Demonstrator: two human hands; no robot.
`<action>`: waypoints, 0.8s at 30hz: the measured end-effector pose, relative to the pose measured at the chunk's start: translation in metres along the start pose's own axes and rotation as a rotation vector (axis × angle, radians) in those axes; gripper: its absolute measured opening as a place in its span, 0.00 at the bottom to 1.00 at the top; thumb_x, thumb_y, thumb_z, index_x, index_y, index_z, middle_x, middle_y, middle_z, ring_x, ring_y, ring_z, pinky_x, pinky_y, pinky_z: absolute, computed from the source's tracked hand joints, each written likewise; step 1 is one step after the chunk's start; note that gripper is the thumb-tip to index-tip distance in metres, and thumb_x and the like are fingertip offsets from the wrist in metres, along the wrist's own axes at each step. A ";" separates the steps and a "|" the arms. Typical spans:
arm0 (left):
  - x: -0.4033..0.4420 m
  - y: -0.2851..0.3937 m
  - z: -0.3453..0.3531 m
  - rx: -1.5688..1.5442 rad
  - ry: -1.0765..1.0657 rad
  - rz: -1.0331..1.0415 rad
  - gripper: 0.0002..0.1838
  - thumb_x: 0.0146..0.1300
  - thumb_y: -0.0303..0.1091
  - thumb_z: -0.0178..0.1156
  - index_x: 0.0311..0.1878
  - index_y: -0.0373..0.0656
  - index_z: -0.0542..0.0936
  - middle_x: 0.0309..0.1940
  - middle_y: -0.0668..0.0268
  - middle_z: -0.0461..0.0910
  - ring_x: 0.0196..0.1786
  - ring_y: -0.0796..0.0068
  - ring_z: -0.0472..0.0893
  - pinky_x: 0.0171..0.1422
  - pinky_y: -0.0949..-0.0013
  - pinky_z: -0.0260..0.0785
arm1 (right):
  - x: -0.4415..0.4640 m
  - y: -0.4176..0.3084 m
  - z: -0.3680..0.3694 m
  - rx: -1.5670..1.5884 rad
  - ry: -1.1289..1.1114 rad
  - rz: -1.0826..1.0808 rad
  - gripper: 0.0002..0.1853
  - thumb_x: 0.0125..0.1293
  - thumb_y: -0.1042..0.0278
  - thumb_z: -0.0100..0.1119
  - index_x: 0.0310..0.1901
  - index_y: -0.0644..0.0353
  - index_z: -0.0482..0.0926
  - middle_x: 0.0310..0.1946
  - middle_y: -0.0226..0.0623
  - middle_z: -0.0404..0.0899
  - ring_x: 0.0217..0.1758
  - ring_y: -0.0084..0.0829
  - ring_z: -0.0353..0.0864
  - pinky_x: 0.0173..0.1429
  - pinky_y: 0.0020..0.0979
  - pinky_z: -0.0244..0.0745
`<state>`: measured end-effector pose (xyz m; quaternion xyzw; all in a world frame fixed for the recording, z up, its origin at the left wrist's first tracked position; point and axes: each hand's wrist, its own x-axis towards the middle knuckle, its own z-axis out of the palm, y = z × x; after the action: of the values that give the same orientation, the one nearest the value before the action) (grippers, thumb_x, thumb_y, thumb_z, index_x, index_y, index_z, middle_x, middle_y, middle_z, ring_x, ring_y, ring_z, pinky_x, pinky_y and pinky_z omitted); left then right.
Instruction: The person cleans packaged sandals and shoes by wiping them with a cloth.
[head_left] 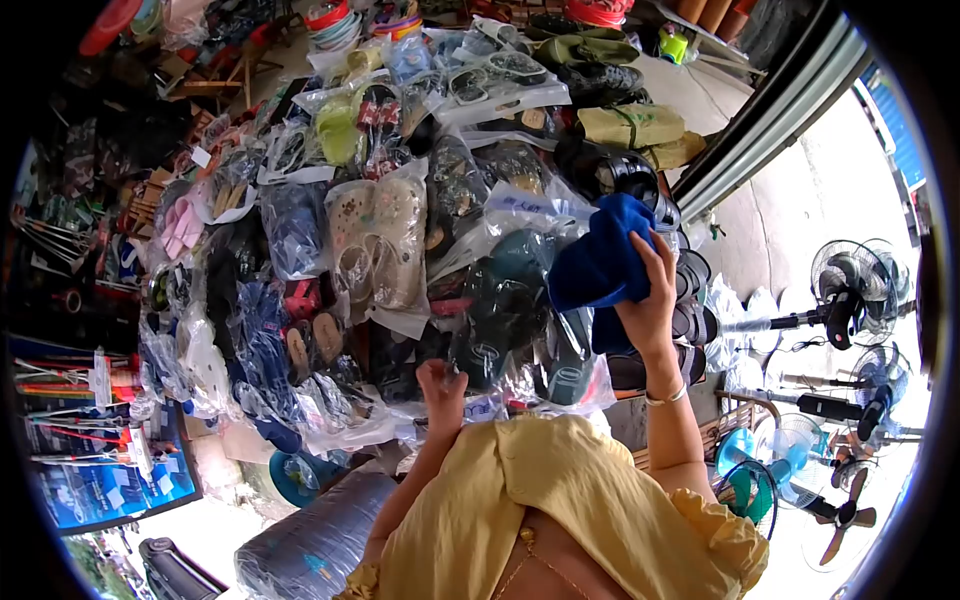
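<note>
Cloth (592, 268), blue, pinched in right hand (651, 296), bulging leftward; left hand (441, 394) curled, grip unclear.

Found no legible text, number or brand. Noted blue marks on a plastic bag (527, 206) right of centre, too blurred to read; likewise pale logos on bagged slippers (487, 347), nearer.

Deep blue cloth (600, 262), beige clogs (402, 235), pink slippers (183, 225), plain yellow top (455, 515).

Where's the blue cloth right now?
In the head view, the blue cloth is right of centre, held in the right hand, beside the bagged shoes.
</note>
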<state>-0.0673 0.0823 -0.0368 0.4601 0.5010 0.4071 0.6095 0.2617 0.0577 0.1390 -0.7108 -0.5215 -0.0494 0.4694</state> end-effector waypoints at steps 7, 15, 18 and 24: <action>0.041 0.078 0.026 0.974 -0.138 0.789 0.42 0.60 0.50 0.71 0.74 0.44 0.66 0.70 0.43 0.64 0.72 0.41 0.65 0.74 0.41 0.56 | -0.035 0.023 0.078 -0.138 -0.543 -0.056 0.43 0.40 0.76 0.72 0.66 0.42 0.76 0.67 0.45 0.70 0.65 0.54 0.72 0.68 0.45 0.75; 0.046 0.046 0.026 1.034 -0.191 0.601 0.43 0.62 0.57 0.67 0.75 0.45 0.67 0.75 0.48 0.64 0.78 0.46 0.61 0.78 0.42 0.53 | 0.021 0.002 0.058 -0.152 -0.225 -0.047 0.41 0.41 0.78 0.71 0.64 0.45 0.78 0.67 0.45 0.71 0.63 0.54 0.73 0.67 0.45 0.74; 0.045 0.051 0.028 1.041 -0.177 0.601 0.42 0.61 0.56 0.67 0.73 0.44 0.68 0.74 0.48 0.65 0.76 0.45 0.63 0.78 0.43 0.54 | -0.015 -0.005 0.088 -0.132 -0.528 -0.107 0.40 0.43 0.76 0.70 0.65 0.44 0.77 0.67 0.45 0.71 0.65 0.54 0.72 0.67 0.46 0.76; 0.047 0.051 0.026 0.998 -0.167 0.628 0.40 0.60 0.55 0.69 0.70 0.43 0.71 0.72 0.47 0.68 0.75 0.44 0.65 0.77 0.44 0.56 | 0.019 0.010 0.099 -0.216 -0.346 0.004 0.41 0.45 0.72 0.72 0.67 0.43 0.75 0.67 0.45 0.71 0.61 0.52 0.74 0.63 0.45 0.78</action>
<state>-0.0356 0.1359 0.0034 0.8476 0.4221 0.2457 0.2077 0.2362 0.1420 0.0883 -0.7559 -0.5847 0.0187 0.2939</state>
